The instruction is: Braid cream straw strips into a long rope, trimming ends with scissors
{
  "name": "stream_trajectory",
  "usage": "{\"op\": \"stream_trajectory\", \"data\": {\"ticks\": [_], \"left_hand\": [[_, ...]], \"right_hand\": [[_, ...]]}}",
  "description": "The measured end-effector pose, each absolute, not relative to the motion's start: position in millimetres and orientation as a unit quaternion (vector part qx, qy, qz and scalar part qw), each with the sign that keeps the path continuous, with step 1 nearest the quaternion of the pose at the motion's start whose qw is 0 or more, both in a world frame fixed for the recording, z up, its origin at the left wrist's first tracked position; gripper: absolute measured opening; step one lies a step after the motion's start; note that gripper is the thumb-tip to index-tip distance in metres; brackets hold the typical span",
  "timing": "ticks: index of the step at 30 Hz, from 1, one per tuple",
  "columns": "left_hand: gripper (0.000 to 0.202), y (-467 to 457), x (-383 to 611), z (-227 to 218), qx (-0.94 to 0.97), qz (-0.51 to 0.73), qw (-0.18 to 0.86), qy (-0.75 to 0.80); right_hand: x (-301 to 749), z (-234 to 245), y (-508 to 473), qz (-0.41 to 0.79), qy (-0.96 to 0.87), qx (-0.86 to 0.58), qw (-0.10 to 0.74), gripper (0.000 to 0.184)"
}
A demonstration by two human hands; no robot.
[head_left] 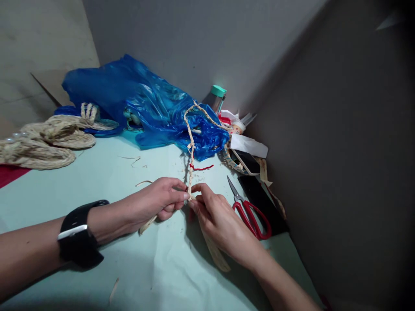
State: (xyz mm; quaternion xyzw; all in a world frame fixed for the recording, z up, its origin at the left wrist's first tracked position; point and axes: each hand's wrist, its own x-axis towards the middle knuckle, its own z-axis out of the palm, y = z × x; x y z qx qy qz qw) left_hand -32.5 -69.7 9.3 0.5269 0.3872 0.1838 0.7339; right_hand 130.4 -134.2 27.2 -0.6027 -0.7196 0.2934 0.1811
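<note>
From my remote seat on the head view: left hand (167, 199) has thumb and forefinger pinching the near end of a pale braid (192, 155), other fingers curled under. Right hand (218, 218) meets it there, thumb and forefinger closed on strands at the same end; I can't tell how its other fingers sit, they're hidden. A loose strip (217, 255) hangs out below the right hand; a shorter end (148, 225) shows under the left. Braid runs straight away from the fingertips, red string (204, 167) crossing it, then up over the blue plastic bag (152, 103) and bends right. Black wristband (77, 237) on the left wrist. Just right of the right hand I get scissors (239, 199), red handles toward me, beside a flat black thing (259, 196). Farther back, a bottle (213, 101) with green lid behind the bag. Far left, straw slippers (39, 152), near one beaded, partly on red cloth (13, 175). Pale green cloth (132, 276) covers the table; grey wall behind.
</note>
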Motion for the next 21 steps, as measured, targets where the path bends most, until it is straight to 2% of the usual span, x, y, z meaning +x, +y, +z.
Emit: {"op": "stream_trajectory", "data": {"ticks": [2,6,10,13,18,21], "left_hand": [[0.016,-69.3,-32.7,9.9,0.563,0.165,0.701,0.405],[0.024,-67.8,-33.4,13.0,0.639,0.166,0.615,0.431],[0.027,-68.4,-33.3,15.7,0.683,0.165,0.556,0.445],[0.027,-70.2,-32.8,13.7,0.711,0.179,0.527,0.43],[0.02,-70.9,-34.8,6.8,0.632,0.188,0.618,0.428],[0.018,-69.8,-38.2,6.1,0.589,0.207,0.676,0.393]], "right_hand": [[129.8,29.5,-134.7,0.274,-0.725,-0.615,0.15,0.006],[134.0,34.8,-133.8,0.242,-0.739,-0.616,0.128,0.013],[140.0,38.8,-134.9,0.168,-0.752,-0.621,0.139,0.018],[138.2,40.4,-138.5,0.189,-0.744,-0.617,0.171,0.023],[124.1,32.9,-144.3,0.251,-0.738,-0.584,0.226,0.024],[115.7,23.7,-146.6,0.176,-0.775,-0.573,0.198,0.017]]}}
